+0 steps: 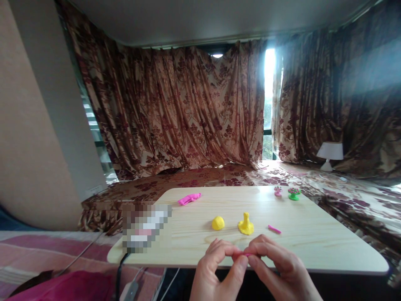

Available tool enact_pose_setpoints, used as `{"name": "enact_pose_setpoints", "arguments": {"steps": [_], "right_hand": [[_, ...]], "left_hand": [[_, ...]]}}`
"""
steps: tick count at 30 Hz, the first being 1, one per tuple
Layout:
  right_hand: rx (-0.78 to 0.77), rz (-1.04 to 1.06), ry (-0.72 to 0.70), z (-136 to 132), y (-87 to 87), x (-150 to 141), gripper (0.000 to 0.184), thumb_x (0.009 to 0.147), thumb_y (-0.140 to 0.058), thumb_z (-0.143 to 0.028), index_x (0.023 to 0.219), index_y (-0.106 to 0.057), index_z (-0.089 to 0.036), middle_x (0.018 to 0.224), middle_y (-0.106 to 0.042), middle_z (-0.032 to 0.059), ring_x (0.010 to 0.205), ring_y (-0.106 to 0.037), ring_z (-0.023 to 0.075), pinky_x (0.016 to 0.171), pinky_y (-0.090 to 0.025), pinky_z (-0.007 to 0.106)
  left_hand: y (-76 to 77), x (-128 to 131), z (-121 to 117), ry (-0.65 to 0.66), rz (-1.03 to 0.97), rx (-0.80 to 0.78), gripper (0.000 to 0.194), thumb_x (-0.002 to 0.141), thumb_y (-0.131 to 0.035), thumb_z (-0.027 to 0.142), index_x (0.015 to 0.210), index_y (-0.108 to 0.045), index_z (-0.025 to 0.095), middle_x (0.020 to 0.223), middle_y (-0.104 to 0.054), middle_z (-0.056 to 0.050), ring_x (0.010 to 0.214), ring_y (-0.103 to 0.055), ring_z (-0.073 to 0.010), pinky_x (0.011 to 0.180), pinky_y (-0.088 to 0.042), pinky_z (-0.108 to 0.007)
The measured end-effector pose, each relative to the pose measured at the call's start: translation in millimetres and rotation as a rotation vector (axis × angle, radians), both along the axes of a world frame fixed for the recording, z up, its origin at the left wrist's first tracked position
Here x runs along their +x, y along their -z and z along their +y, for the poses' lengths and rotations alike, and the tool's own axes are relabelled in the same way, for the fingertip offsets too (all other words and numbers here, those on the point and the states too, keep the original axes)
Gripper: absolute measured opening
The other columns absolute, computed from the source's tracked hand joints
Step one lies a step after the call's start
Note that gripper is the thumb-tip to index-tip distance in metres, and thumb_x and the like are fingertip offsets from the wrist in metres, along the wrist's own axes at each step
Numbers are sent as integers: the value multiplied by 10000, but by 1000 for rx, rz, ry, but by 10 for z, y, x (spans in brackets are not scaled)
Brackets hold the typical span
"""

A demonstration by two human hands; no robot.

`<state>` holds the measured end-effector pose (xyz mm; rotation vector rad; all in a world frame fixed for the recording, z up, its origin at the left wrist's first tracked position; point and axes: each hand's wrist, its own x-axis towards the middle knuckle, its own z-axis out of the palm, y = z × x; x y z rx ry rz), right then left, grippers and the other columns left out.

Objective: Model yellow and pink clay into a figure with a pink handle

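My left hand [218, 264] and my right hand [280, 262] meet at the table's near edge. Between their pinched thumbs and forefingers is a small bit of pink modelling clay [247, 254], mostly covered by the fingertips. Just beyond them stands a yellow clay piece [246, 224] with an upright stem on a wide, uneven base. To its left lies a rounded yellow clay lump [218, 223]. A thin pink clay strip [274, 229] rests to the right.
The pale wooden table [328, 246] carries a larger pink clay piece [189, 199] at the back left. Far right stand a green clay form with pink dots [294, 194] and a small pink one [277, 191]. A blurred-out object with a black cable [120, 271] sits left.
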<state>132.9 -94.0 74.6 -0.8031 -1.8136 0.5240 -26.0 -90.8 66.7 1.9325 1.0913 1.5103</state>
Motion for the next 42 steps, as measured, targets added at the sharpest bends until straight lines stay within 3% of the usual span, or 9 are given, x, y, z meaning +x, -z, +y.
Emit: {"name": "enact_pose_setpoints", "arguments": {"steps": [5, 14, 18, 25, 31, 33, 37, 40, 42], "right_hand": [[-59, 81, -48, -19, 20, -2, 180, 898, -499, -198, 953, -669, -210, 848, -661, 38, 812, -636, 158, 760, -502, 226], [-93, 95, 27, 21, 85, -40, 149, 874, -542, -259, 798, -659, -205, 725, -636, 8, 681, -592, 133, 652, -472, 184], [-105, 114, 29, 27, 102, -33, 144, 871, -546, -274, 813, -661, -208, 740, -634, 14, 706, -591, 140, 673, -476, 194], [-233, 220, -9, 17, 166, -86, 169, 858, -555, -331, 816, -647, -195, 773, -637, 29, 751, -604, 166, 696, -509, 221], [-311, 267, -10, 39, 232, -93, 214, 849, -565, -374, 767, -615, -183, 713, -586, 11, 706, -566, 150, 669, -505, 222], [-320, 245, -12, 39, 236, -84, 222, 858, -552, -372, 761, -609, -181, 702, -574, 6, 691, -561, 143, 655, -503, 217], [-210, 198, -14, 41, 233, -40, 124, 864, -557, -273, 947, -631, -217, 783, -618, 7, 731, -606, 142, 706, -516, 227], [13, 93, -30, 39, 186, -1, 380, 821, -584, -126, 1156, -566, -306, 933, -626, 6, 816, -618, 135, 781, -507, 241], [105, 32, -71, 33, 129, 12, 421, 805, -576, -71, 1141, -572, -325, 957, -612, 6, 848, -612, 138, 786, -504, 247]], "left_hand": [[38, -17, 34, 88, -26, -79, 183, 835, -569, 271, 674, -594, 188, 696, -597, 5, 726, -596, -161, 716, -451, -240], [13, 0, 3, 96, -23, -14, 261, 883, -491, 264, 663, -612, 195, 682, -614, 10, 717, -596, -156, 929, -360, -308], [34, 30, 2, 8, -21, 12, 92, 802, -583, 221, 737, -647, 214, 707, -651, 24, 738, -619, -165, 1010, -304, -359], [78, 42, 28, 11, -69, -46, 126, 805, -609, 264, 704, -653, 203, 699, -633, 9, 748, -611, -169, 766, -449, -256], [13, 32, -34, -42, -107, -117, 98, 781, -619, 288, 809, -684, 219, 782, -679, 3, 818, -637, -187, 817, -442, -259], [-3, 31, -41, -54, -95, -140, 109, 787, -605, 292, 759, -669, 209, 760, -673, 1, 812, -634, -191, 818, -437, -260], [-3, 24, -27, -32, -57, -169, 198, 796, -587, 311, 642, -611, 189, 693, -629, -2, 751, -613, -187, 776, -440, -258], [6, 12, -15, 1, -56, -217, 211, 814, -562, 332, 661, -603, 192, 719, -632, -4, 771, -617, -191, 780, -441, -260], [9, 4, -13, 25, -60, -254, 207, 815, -559, 342, 681, -615, 195, 725, -640, -4, 794, -624, -198, 786, -447, -261]]}}
